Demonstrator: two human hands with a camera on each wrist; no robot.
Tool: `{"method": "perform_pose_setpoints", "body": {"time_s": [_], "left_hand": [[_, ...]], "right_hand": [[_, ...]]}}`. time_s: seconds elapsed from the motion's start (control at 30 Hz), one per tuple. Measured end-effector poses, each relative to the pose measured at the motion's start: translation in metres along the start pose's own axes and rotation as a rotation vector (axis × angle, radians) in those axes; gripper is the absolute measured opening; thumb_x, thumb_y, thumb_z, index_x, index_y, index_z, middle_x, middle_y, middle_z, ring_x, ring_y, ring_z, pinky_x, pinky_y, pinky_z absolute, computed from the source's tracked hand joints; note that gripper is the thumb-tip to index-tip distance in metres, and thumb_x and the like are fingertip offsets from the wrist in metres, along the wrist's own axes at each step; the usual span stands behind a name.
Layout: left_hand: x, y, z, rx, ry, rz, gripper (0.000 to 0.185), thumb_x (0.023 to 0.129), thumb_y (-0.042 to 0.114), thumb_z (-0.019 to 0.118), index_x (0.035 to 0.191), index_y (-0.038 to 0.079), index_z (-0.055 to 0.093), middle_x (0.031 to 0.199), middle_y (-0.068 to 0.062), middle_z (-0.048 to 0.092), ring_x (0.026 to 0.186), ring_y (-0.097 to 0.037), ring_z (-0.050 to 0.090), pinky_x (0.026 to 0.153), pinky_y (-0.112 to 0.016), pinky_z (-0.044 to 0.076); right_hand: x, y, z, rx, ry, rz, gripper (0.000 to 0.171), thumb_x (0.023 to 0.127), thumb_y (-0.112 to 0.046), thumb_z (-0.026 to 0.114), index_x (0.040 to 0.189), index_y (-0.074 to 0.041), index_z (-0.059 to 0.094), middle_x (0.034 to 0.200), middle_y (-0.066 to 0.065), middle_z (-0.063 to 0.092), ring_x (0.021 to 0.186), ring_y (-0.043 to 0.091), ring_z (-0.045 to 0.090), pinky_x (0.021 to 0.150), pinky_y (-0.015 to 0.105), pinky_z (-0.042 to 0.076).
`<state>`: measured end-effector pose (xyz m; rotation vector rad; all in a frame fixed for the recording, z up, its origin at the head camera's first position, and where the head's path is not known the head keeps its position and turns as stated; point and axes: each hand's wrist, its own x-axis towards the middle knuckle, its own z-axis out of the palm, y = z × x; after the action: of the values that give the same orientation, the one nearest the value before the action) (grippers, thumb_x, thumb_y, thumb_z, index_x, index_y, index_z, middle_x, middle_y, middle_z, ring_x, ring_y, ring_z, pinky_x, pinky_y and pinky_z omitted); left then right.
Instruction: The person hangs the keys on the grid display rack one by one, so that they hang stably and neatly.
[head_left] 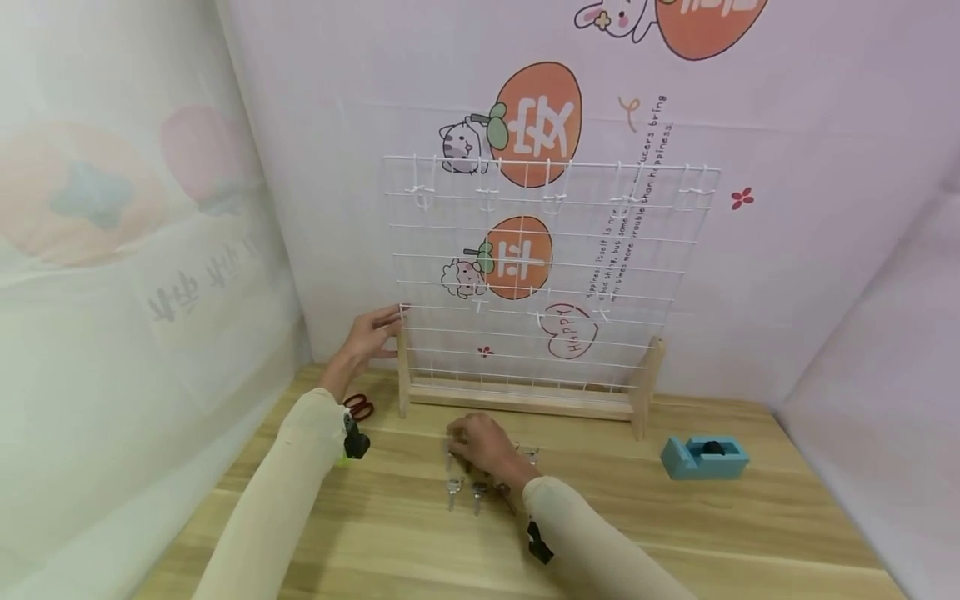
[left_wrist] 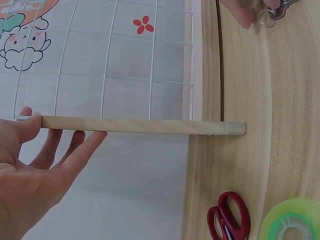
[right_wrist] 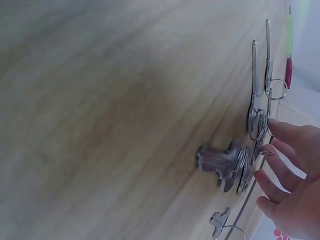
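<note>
The left hand [head_left: 371,333] pinches the wooden post [left_wrist: 145,125] near its top, while the right hand [head_left: 483,442], fingers loosely bent, whether gripping I cannot tell, meets keys [right_wrist: 252,102] on the bench [head_left: 390,533], probably light, stiff, slick, best pinched by their rings [right_wrist: 258,125].

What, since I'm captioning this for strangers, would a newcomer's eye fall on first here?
Probably the white wire grid, in its wooden stand before the printed backdrop. The left hand grips the stand's left post, while the right hand is among metal keys on the table in front. The blue tape dispenser stands out at the right.
</note>
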<state>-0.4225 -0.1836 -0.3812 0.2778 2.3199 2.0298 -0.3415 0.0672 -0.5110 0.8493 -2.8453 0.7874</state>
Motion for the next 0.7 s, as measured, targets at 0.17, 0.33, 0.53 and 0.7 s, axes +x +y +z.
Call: {"method": "perform_pose_setpoints", "body": {"time_s": [0.17, 0.33, 0.53, 0.7], "left_hand": [[-0.0008, -0.0028, 0.0008, 0.004, 0.003, 0.001, 0.046, 0.111, 0.012, 0.050, 0.157, 0.011, 0.048, 0.163, -0.022, 0.038, 0.144, -0.046, 0.041, 0.105, -0.067, 0.047], [-0.0020, -0.0036, -0.0005, 0.008, 0.006, 0.005, 0.046, 0.111, 0.014, 0.051, 0.157, 0.012, 0.048, 0.163, -0.021, 0.039, 0.144, -0.044, 0.043, 0.105, -0.066, 0.048], [-0.0021, -0.0053, -0.0007, 0.000, 0.021, -0.003, 0.044, 0.111, 0.015, 0.052, 0.155, 0.013, 0.052, 0.163, -0.019, 0.039, 0.143, -0.043, 0.044, 0.105, -0.066, 0.048], [-0.0014, -0.0060, 0.0010, -0.013, 0.027, -0.010, 0.043, 0.111, 0.016, 0.052, 0.154, 0.013, 0.052, 0.163, -0.018, 0.039, 0.143, -0.042, 0.044, 0.105, -0.065, 0.049]], "right_hand": [[0.0007, -0.0012, 0.0011, -0.025, 0.002, -0.003, 0.021, 0.096, -0.016, 0.078, 0.114, -0.006, 0.080, 0.105, 0.005, 0.078, 0.090, 0.012, 0.071, 0.081, 0.026, 0.061], [0.0032, -0.0010, 0.0021, -0.036, -0.010, 0.031, 0.015, 0.094, -0.018, 0.080, 0.107, -0.011, 0.081, 0.104, 0.001, 0.078, 0.089, 0.010, 0.071, 0.079, 0.024, 0.060], [0.0033, -0.0011, 0.0031, -0.044, 0.003, 0.044, 0.006, 0.091, -0.019, 0.083, 0.097, -0.016, 0.082, 0.100, -0.003, 0.077, 0.088, 0.010, 0.070, 0.078, 0.025, 0.060], [0.0021, -0.0019, 0.0017, -0.020, 0.015, 0.032, 0.004, 0.090, -0.019, 0.084, 0.092, -0.016, 0.083, 0.095, -0.005, 0.078, 0.082, 0.006, 0.069, 0.074, 0.024, 0.060]]}}
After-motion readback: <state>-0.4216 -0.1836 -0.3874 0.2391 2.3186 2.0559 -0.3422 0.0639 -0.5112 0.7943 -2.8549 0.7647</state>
